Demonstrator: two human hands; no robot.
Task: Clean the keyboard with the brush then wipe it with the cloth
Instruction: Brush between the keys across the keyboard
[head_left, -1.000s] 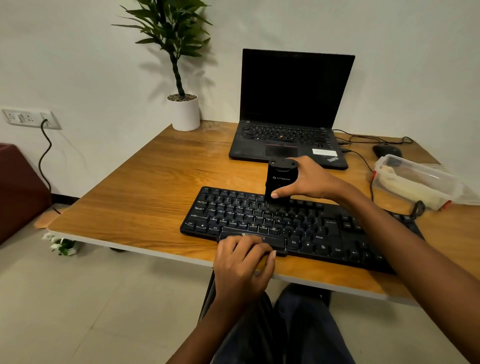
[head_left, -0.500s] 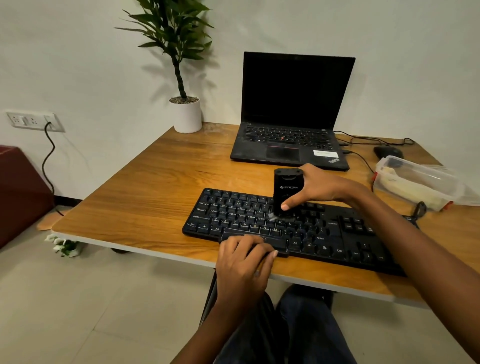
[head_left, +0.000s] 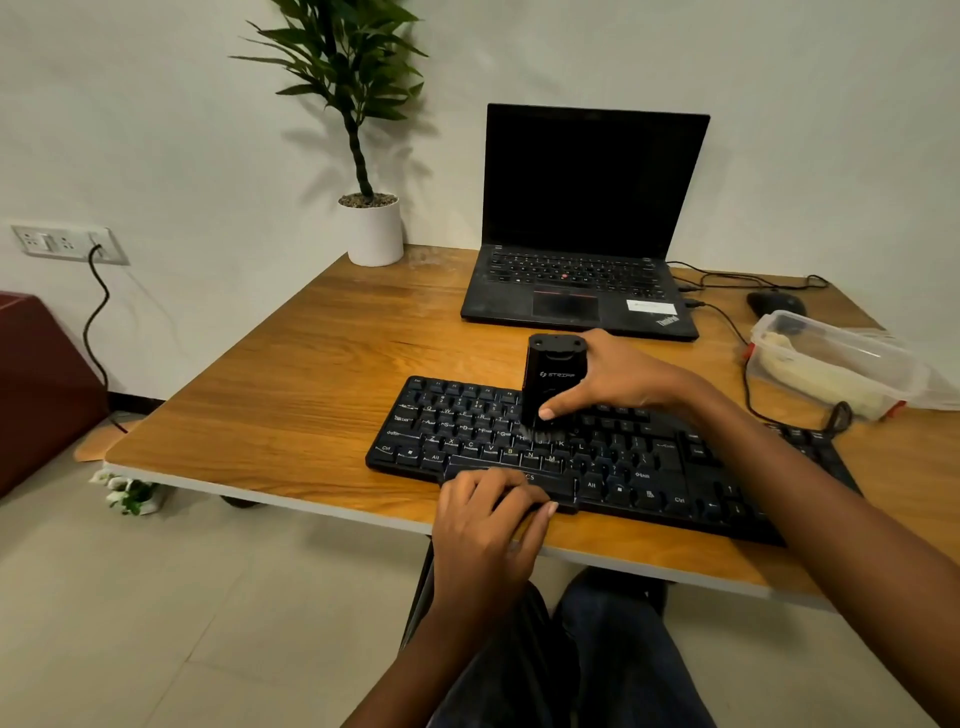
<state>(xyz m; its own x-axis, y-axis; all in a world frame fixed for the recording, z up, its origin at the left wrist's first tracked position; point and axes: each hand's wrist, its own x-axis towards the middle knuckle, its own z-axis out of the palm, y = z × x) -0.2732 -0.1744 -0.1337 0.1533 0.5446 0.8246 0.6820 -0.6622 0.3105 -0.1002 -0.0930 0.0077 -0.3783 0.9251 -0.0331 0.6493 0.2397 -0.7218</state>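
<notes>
The desk (head_left: 311, 395) fills the middle of the frame. The keyboard (head_left: 649, 467) lies along its near edge, long axis running from centre-left down towards the lower right. The left hand (head_left: 488, 514) rests loosely bent on the keyboard's front edge by the space bar, steadying rather than gripping. The right hand (head_left: 618, 379), just above centre, grasps the brush (head_left: 553, 379), upright, bristles down on the middle letter rows. The brush stands left of the keyboard's midpoint, so most remaining keys likely lie rightward, beneath the right forearm.
</notes>
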